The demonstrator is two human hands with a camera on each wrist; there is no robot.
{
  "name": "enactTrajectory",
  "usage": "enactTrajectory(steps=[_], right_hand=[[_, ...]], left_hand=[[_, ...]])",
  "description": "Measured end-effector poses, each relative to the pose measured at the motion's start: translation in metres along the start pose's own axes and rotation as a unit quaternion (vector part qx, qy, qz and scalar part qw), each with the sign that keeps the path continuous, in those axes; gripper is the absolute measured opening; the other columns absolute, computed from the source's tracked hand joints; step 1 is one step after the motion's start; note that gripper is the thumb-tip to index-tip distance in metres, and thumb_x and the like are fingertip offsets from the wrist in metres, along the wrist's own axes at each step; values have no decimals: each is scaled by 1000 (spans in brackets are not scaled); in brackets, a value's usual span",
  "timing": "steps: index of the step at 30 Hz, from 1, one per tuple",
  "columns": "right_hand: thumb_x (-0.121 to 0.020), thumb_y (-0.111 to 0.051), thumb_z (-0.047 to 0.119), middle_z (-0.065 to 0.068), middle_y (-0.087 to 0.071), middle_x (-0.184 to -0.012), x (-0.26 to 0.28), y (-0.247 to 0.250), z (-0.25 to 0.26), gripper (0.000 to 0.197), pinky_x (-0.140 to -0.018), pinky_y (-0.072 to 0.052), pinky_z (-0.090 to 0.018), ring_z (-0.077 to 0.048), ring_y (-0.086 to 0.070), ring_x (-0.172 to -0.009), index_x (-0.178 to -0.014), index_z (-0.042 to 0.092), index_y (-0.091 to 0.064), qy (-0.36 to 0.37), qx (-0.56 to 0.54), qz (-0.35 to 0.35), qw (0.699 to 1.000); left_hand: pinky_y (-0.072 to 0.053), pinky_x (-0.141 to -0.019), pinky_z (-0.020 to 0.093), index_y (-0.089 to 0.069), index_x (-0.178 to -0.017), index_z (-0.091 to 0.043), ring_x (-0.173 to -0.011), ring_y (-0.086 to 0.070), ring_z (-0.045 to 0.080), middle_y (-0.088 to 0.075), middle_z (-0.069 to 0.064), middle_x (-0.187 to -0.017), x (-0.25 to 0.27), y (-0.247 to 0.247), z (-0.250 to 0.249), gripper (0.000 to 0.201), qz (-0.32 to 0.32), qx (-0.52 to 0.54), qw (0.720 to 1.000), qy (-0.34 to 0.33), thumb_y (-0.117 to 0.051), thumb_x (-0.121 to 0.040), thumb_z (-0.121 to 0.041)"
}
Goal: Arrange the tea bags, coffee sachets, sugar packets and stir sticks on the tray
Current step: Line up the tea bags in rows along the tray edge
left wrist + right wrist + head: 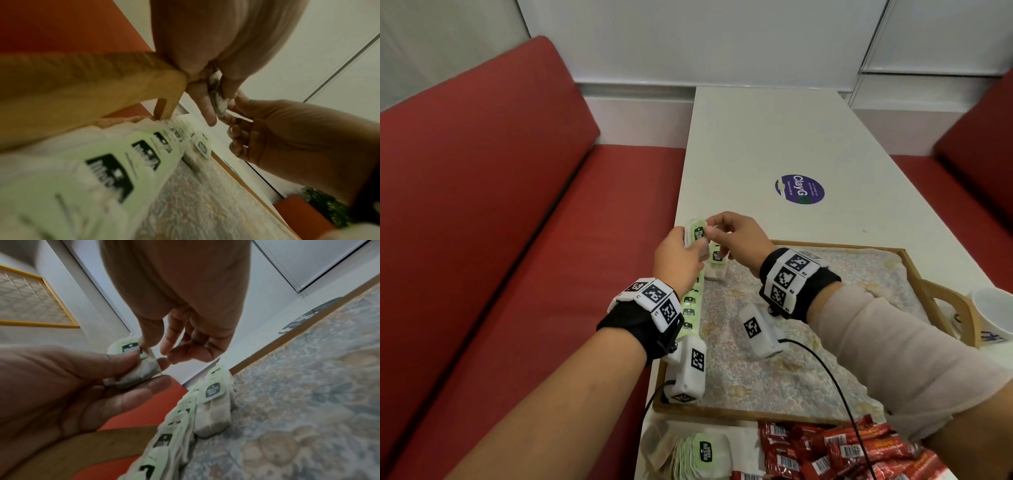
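Sachets first, nearest our body: red coffee sachets (835, 448) heaped loose on the table (774, 144) below the tray's near rim, not yet sorted. Beside them, to our left, a fanned stack of spare tea bags (702, 452) with pale green tags, also off the tray.

Tray (736, 413): wooden, handled, lined with a patterned cloth (774, 359). Along its left edge we have a row of tea bags (690, 308) overlapping like shingles, tags up; we judge this keeps each label readable and saves room for the other goods. One further tea bag (716, 265) leans at the far end of that row.

Left hand (678, 260): fingers and thumb curled round a small bunch of tea bags (697, 234), held above the tray's far left corner as a ready supply.

Right hand (739, 236): thumb and forefinger closed at the top of that bunch, other fingers loosely curled. Whether they already hold a bag or only touch it, we cannot tell. We judge it is peeling off the next bag for the row.

Obstructions: a white cup (993, 315) at the tray's right handle; wrist-camera cables trailing over the cloth and sachets. Farther off, a round purple sticker (799, 189); red bench seats (500, 222) on both sides. Sugar packets and stir sticks: none seen.
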State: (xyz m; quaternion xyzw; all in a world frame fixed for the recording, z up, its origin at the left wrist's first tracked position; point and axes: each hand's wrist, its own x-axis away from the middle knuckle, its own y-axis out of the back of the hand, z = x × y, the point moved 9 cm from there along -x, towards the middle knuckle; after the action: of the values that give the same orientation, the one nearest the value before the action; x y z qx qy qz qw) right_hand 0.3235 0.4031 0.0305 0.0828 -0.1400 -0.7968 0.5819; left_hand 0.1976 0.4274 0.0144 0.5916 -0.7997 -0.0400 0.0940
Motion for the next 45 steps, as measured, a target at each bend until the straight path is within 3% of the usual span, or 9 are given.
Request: enactTrajectory(steps=[3,7,14,18,28,35,40,43,45], right_hand=[[-92,-60,11,2,-58,-71,-1,1,-3,16,-45,-40,-11,0,-50,-43,-76,14,-59,0,-7,-6,1000],[-94,-56,11,2,-54,-68,1,4,-7,19,-43,-38,-13,-7,-49,-45,-75,15,-54,-9,-21,-11,1000],[-96,-50,11,-2,-53,-66,1,21,-29,23,-37,-34,-16,-11,-48,-41,-74,15,-48,-75,-21,-61,995],[-96,-49,9,-5,-54,-66,9,13,-50,23,-36,-34,-18,-13,-50,-41,-74,15,-48,-149,8,-19,989],[-99,-42,5,-13,-56,-59,25,-10,-65,21,-38,-40,-22,-15,-56,-37,-79,10,-44,-230,-15,59,971],[-98,-41,3,-13,-54,-60,22,-10,-67,20,-37,-41,-22,-17,-58,-39,-79,10,-43,-242,-3,48,969],[-94,-56,9,-12,-60,-58,20,-2,-62,21,-46,-50,-27,-19,-59,-45,-74,9,-49,-218,63,34,973],[-85,-67,6,-5,-57,-58,20,8,-52,23,-40,-42,-20,-14,-52,-42,-76,12,-47,-170,87,1,982],[-77,-74,4,-1,-56,-62,20,3,-46,26,-39,-37,-18,-10,-49,-44,-74,14,-51,-134,117,32,984]], left_hand=[[-59,-76,40,-59,-99,-10,-85,-69,20,-67,13,-102,-1,1,1,12,2,-12,1000,-3,-57,-92,-19],[-59,-72,37,-56,-106,1,-85,-69,22,-65,17,-105,-3,2,1,26,2,-17,1000,-5,-52,-96,-23],[-55,-67,29,-49,-102,-10,-71,-65,12,-64,8,-107,-2,1,5,16,-8,67,997,31,-36,-103,-20],[-55,-70,29,-48,-99,-12,-73,-65,12,-63,7,-110,-2,2,6,16,-9,74,997,33,-35,-103,-21],[-54,-56,17,-49,-107,-10,-71,-66,10,-63,14,-118,-2,3,5,17,-9,74,997,29,-35,-103,-21],[-55,-59,18,-48,-106,-11,-71,-66,10,-63,13,-117,-2,3,5,17,-7,72,997,26,-35,-103,-21],[-55,-63,21,-48,-105,-11,-70,-66,11,-64,13,-115,-2,2,5,16,-7,76,997,32,-35,-103,-21],[-56,-64,22,-49,-105,-11,-71,-66,11,-65,11,-113,-1,3,5,17,-8,76,997,32,-35,-103,-21],[-56,-63,21,-49,-104,-10,-71,-66,11,-65,11,-112,-2,3,5,17,-9,73,997,31,-36,-103,-21]])
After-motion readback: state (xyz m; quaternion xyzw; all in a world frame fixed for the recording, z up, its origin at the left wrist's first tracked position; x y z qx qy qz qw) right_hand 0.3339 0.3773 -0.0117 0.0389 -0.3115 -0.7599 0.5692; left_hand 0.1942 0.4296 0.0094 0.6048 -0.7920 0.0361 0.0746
